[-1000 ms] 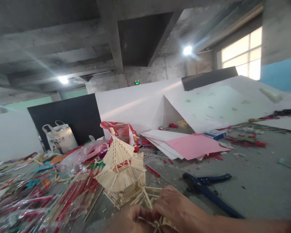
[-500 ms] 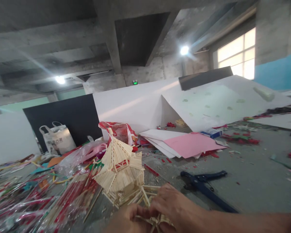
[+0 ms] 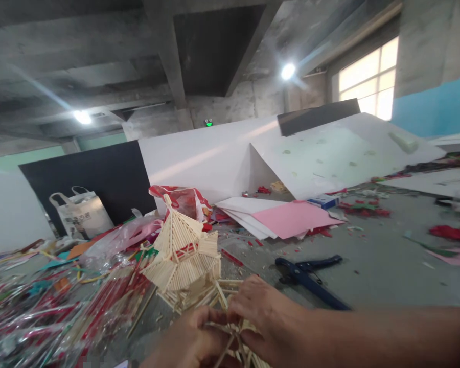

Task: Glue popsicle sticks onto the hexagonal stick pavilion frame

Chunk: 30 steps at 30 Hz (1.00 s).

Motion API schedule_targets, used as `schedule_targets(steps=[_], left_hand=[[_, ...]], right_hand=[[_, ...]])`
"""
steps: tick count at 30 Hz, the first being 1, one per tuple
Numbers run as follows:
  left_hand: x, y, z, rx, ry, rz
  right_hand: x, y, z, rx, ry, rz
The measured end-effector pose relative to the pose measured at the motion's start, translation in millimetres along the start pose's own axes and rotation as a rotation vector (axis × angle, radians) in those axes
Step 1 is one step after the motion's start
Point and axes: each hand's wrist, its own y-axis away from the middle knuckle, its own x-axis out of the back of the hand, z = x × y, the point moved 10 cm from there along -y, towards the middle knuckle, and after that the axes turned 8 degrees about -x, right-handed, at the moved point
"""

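Observation:
At the bottom middle, my left hand (image 3: 197, 335) and my right hand (image 3: 266, 317) come together over a small frame of thin pale wooden sticks (image 3: 233, 343). The fingers of both hands are curled in and pinch this frame; the fingertips partly cover it, and its lower part runs out of view. Just beyond my hands stands a tiered pagoda model (image 3: 187, 258) built of the same pale sticks, with a pointed roof and red inside its openings. More loose-looking sticks lie between the pagoda's base and my right hand.
Dark blue cutting pliers (image 3: 310, 278) lie right of my hands. Plastic-wrapped stick bundles (image 3: 99, 306) cover the left side. Behind are pink and white sheets (image 3: 291, 219), a red-and-white bag (image 3: 184, 199), a white tote bag (image 3: 86, 212) and large upright boards (image 3: 203, 158).
The view has shifted, so the pagoda, pliers and boards sit slightly further left and higher. My hands stay together on the stick frame, and more of my left hand shows.

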Motion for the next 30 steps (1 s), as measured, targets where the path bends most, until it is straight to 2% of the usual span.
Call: schedule_targets(steps=[4,8,14,22,30], left_hand=[[-9.8,10.2,3.3,0.054,0.067,-0.02],[-5.2,6.9,-1.9,0.074,0.028,-0.033],[9.9,-2.5,-6.4,-0.013,-0.171,-0.026],[14.0,-5.9,-7.7,-0.056,-0.32,-0.042],[13.1,-6.4,-1.8,-0.105,-0.372,-0.076]], right_hand=[[-1.2,-0.1,-0.9,0.041,-0.012,-0.034],[-2.0,0.0,-0.9,0.074,-0.021,-0.006],[-3.6,-0.9,-0.5,0.078,-0.051,0.005],[-5.3,-2.6,1.3,0.071,-0.064,-0.005],[-5.2,-2.2,0.5,0.077,-0.073,0.007]])
